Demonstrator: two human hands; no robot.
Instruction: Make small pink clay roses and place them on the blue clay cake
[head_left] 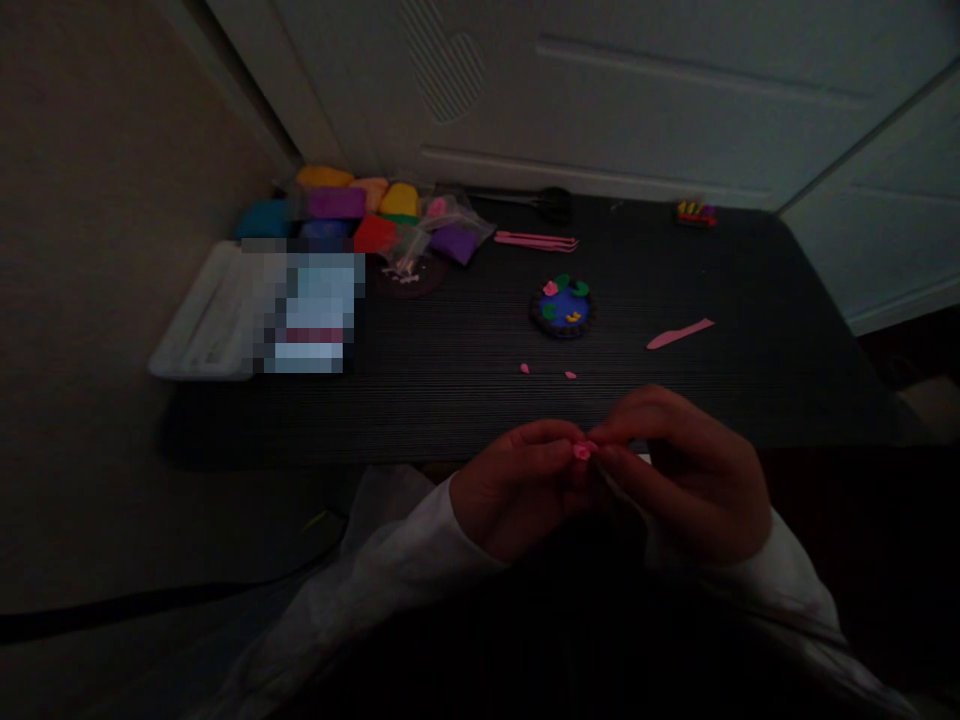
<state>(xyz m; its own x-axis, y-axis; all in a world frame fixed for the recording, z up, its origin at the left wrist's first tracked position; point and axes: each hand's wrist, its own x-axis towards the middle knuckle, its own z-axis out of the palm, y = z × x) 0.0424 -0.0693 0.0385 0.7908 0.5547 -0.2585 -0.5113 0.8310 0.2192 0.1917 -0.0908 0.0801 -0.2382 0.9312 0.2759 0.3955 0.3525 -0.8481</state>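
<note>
The flower (pixel 583 452), small and pink, is held at the table's near edge as seen from above. It is clamped between thumb and fingers of the left hand (pixel 517 480); its right side is pinched by thumb and forefinger of the right hand (pixel 690 480). Whether a separate petal is gripped cannot be told. The folds are best shaped by light fingertip pressure, the base being supported without squeezing; they would probably be flattened by a hard pinch. Just beyond the hands, two pink bits (pixel 524 369) are set apart on the dark table (pixel 420 400). Room for sideways movement is bounded by the knife (pixel 679 334) at right and the tray (pixel 214 310) at far left. Farther off, the pond (pixel 564 310), tools (pixel 534 241) and packs (pixel 337 203) are seen before the panel (pixel 637 120).
</note>
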